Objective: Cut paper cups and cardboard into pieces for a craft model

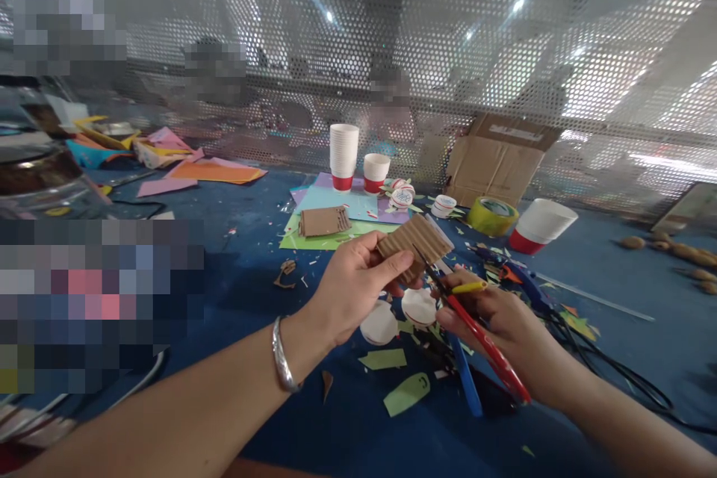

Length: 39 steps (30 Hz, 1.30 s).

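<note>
My left hand (350, 287) pinches a piece of brown corrugated cardboard (411, 239) above the blue table, thumb on top. A silver bracelet (283, 355) sits on that wrist. My right hand (501, 321) grips a red-handled cutting tool with a yellow part (476, 332); its tip touches the cardboard's lower right edge. Under the hands lie two white round lids (400, 314) and green paper scraps (406, 394).
A second cardboard piece (323, 222) lies on green and blue paper sheets. Behind stand a stack of white-and-red cups (343, 157), a single cup (375, 172), yellow tape (491, 216), a tipped cup (541, 225) and a cardboard box (496, 160). Black cables (610, 366) run right.
</note>
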Each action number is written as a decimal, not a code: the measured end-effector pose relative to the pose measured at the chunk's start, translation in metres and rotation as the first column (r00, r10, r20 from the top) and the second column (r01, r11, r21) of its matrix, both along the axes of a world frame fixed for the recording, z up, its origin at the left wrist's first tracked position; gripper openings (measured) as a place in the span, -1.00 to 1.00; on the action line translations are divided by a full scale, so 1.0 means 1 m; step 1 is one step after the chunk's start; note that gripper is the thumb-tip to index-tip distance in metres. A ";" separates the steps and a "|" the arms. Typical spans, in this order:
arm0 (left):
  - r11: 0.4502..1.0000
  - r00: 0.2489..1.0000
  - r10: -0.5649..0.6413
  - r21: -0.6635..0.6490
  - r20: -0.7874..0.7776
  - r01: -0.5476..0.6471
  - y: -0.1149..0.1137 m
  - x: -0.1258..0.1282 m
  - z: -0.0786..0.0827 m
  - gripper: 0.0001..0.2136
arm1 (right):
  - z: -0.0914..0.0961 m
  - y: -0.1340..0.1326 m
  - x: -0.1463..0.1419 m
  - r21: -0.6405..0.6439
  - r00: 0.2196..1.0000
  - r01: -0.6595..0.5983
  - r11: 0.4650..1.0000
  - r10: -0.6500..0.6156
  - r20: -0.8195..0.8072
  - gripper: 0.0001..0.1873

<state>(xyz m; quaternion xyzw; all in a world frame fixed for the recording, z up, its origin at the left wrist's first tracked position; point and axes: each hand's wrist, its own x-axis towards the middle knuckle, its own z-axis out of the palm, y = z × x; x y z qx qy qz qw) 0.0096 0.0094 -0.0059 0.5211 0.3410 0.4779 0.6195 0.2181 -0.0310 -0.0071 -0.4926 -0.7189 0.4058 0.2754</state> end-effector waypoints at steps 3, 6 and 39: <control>1.000 1.000 0.001 -0.014 -0.001 -0.001 -0.001 0.000 0.001 -0.82 | 0.004 0.000 -0.002 0.014 0.999 -0.002 1.000 0.002 0.043 -0.75; 1.000 1.000 -0.002 -0.029 -0.007 0.001 -0.002 0.001 0.002 -0.81 | 0.008 0.000 -0.002 0.076 0.995 -0.022 0.997 0.015 0.097 -0.77; 0.977 0.989 -0.150 -0.149 0.018 0.151 0.012 0.002 -0.008 -0.82 | -0.016 0.012 0.005 0.292 0.914 -0.075 0.954 -0.052 0.403 -0.47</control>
